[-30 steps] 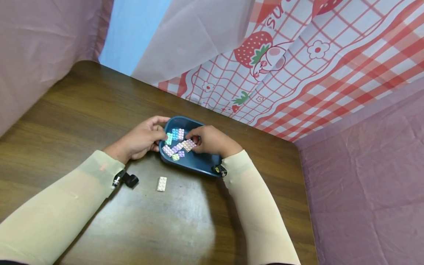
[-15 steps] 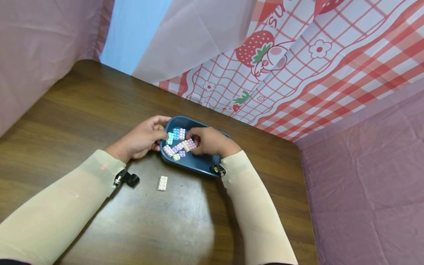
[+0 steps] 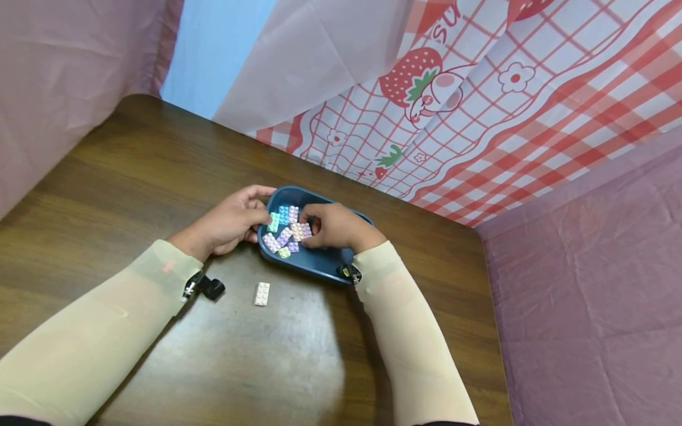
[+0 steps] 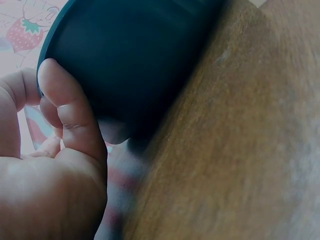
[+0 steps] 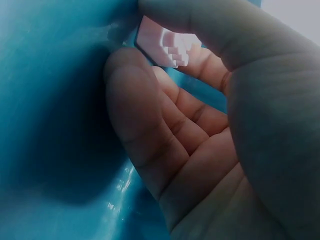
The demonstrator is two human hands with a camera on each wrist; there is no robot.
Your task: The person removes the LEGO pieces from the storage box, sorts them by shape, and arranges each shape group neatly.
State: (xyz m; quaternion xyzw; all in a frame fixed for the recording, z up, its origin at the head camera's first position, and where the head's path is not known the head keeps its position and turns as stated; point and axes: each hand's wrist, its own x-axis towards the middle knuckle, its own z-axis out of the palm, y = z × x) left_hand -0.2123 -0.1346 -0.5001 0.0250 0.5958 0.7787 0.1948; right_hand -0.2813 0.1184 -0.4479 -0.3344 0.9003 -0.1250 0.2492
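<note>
A dark blue plastic bin [image 3: 314,260] holds several pastel toy bricks, bunched toward its left end. My left hand [image 3: 229,222] grips the left end of the bin; in the left wrist view its thumb [image 4: 70,110] presses the outer wall near the rim. Beside that hand lie a mint brick [image 3: 274,222] and a blue brick [image 3: 283,214]. Inside the bin, my right hand [image 3: 341,228] pinches a lilac brick [image 3: 306,231] between thumb and forefinger, beside a cream brick [image 3: 296,228]. Up close, the right wrist view shows a pinkish brick [image 5: 162,42] between those fingers.
On the wooden table [image 3: 224,355], a white brick [image 3: 261,294] lies in front of the bin. A strawberry-print curtain [image 3: 426,118] hangs behind. Pink cloth [image 3: 575,284] encloses the right side, with more cloth at the left.
My right hand has turned and shifted the lilac and cream bricks slightly to the left within the bin. The left hand keeps its grip; the white brick stays on the table.
</note>
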